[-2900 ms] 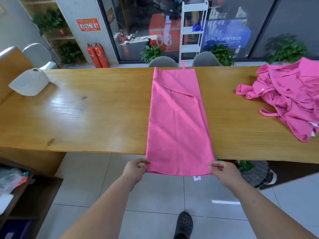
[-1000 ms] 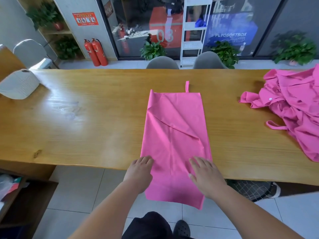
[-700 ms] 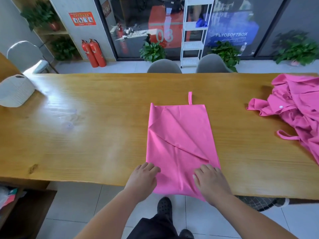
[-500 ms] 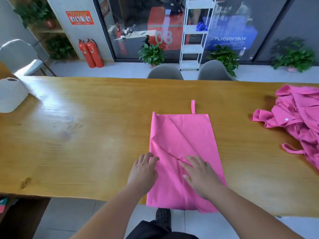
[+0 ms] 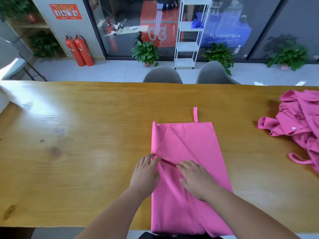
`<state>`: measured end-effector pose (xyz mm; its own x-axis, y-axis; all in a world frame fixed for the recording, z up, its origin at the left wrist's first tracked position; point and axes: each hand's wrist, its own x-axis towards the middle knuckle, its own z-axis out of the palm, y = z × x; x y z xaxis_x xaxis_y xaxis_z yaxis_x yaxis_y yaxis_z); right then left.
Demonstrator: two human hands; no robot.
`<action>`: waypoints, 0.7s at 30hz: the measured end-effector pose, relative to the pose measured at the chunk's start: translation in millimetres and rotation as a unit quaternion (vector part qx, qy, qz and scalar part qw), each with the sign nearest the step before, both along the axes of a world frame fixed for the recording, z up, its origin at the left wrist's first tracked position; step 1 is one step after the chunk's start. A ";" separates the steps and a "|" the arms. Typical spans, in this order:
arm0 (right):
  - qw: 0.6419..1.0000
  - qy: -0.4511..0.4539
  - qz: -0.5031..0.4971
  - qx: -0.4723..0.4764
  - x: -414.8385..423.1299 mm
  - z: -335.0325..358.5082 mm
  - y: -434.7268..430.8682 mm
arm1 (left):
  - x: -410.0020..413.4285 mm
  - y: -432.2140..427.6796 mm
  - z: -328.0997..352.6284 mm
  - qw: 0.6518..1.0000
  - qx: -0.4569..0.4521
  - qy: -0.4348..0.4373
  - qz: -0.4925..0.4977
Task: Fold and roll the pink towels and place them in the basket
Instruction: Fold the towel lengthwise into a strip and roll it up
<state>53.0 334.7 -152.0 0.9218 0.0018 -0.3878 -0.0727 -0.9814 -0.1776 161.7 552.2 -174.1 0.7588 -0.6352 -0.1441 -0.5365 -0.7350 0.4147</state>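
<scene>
A person works at a long wooden tabletop (image 5: 86,135), where a folded pink towel (image 5: 188,147) lies lengthwise in front of them, its near end hanging over the front edge and its hanging loop (image 5: 195,114) pointing away toward two grey chairs (image 5: 163,75). Both hands lie flat on the cloth and grip nothing: the left hand (image 5: 145,175), fingers straight, rests across the towel's left edge, while the right hand (image 5: 196,180), fingers spread, presses down just beside it at a diagonal crease. A heap of pink towels (image 5: 300,123) sits well apart at the tabletop's right end
</scene>
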 end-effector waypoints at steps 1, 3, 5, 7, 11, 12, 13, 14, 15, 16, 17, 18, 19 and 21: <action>0.999 -0.008 -0.016 0.026 4.2 1.9 -8.8 | 4.0 -2.7 0.0 1.000 -0.008 -0.001 -0.001; 0.993 -0.025 -0.068 0.091 12.6 8.0 -32.2 | 11.4 -8.8 0.1 1.000 -0.025 -0.008 -0.004; 0.967 -0.067 -0.174 0.173 20.9 15.9 -59.8 | 19.5 -15.3 -1.4 0.999 -0.034 -0.019 -0.013; 0.901 -0.136 -0.331 0.245 25.2 21.5 -92.1 | 29.4 -24.1 -4.7 0.999 -0.025 -0.030 -0.030; 0.760 -0.109 -0.545 0.337 19.8 10.7 -146.4 | 43.3 -42.4 -10.3 0.997 0.025 -0.033 -0.057; 0.732 -0.087 -0.563 0.372 19.0 7.4 -151.3 | 44.7 -45.7 -11.8 0.997 0.038 -0.032 -0.061; 0.715 -0.074 -0.570 0.397 20.5 4.8 -153.8 | 46.1 -48.2 -13.8 0.996 0.048 -0.033 -0.062; 0.711 -0.074 -0.567 0.409 22.9 0.9 -156.3 | 47.9 -50.4 -15.9 0.996 0.055 -0.032 -0.061; 0.718 -0.081 -0.558 0.409 26.7 -3.5 -158.9 | 50.3 -52.5 -18.3 0.996 0.061 -0.030 -0.060; 0.726 -0.089 -0.546 0.408 32.2 -6.3 -161.2 | 52.9 -54.9 -20.4 0.996 0.064 -0.027 -0.058; 0.736 -0.093 -0.534 0.406 38.2 -8.8 -164.4 | 55.2 -56.7 -22.6 0.996 0.069 -0.026 -0.059; 0.749 -0.095 -0.522 0.398 44.6 -10.1 -167.3 | 57.2 -58.5 -24.9 0.995 0.075 -0.029 -0.060; 0.759 -0.100 -0.513 0.389 50.4 -10.8 -169.9 | 59.0 -60.3 -27.2 0.994 0.080 -0.034 -0.060; 0.782 -0.125 -0.495 0.358 59.6 -13.3 -174.9 | 63.1 -64.3 -30.7 0.995 0.082 -0.043 -0.045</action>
<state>112.6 159.8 -165.2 0.6565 -0.6252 -0.4221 -0.6090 -0.1091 -0.7857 224.8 487.9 -204.8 0.7141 -0.6743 -0.1880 -0.6317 -0.7365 0.2418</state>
